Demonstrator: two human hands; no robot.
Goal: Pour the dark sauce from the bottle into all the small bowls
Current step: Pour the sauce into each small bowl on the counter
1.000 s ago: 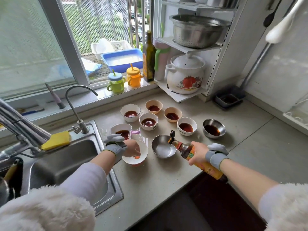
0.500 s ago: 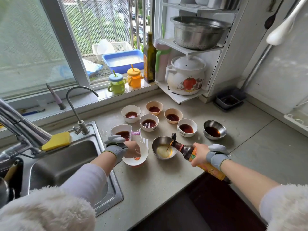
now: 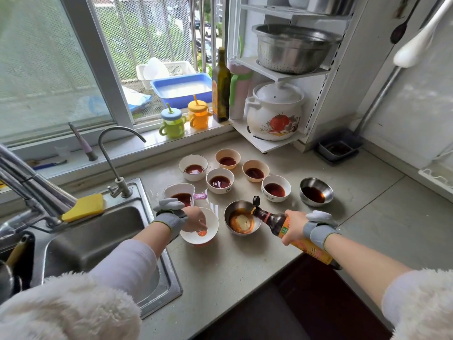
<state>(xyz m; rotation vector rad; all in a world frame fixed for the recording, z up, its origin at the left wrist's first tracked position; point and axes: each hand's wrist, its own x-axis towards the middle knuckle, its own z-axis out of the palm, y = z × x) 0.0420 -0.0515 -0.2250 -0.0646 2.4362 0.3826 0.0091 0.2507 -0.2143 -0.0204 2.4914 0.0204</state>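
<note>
My right hand (image 3: 293, 225) grips the dark sauce bottle (image 3: 274, 220), tilted with its neck over a steel bowl (image 3: 241, 220). Brown sauce rings the bottom of that bowl. My left hand (image 3: 195, 218) rests in a white bowl (image 3: 206, 231) and holds its rim; this bowl shows no sauce. Several small bowls behind hold dark sauce: a white one (image 3: 193, 168), another white one (image 3: 220, 180), a tan one (image 3: 228, 158), a second tan one (image 3: 255, 171), a printed white one (image 3: 275, 188), a steel one (image 3: 316, 191) and a spouted white cup (image 3: 180, 192).
A steel sink (image 3: 93, 239) with a faucet (image 3: 117, 168) and a yellow sponge (image 3: 83, 207) lies at the left. A shelf rack at the back right carries a white clay pot (image 3: 274, 114) and a colander (image 3: 293, 47). An oil bottle (image 3: 220, 87) and two sippy cups stand on the sill.
The bottle has tipped further and sauce has run into the near steel bowl, which was bare a second ago. My left hand has stayed on the white bowl.
</note>
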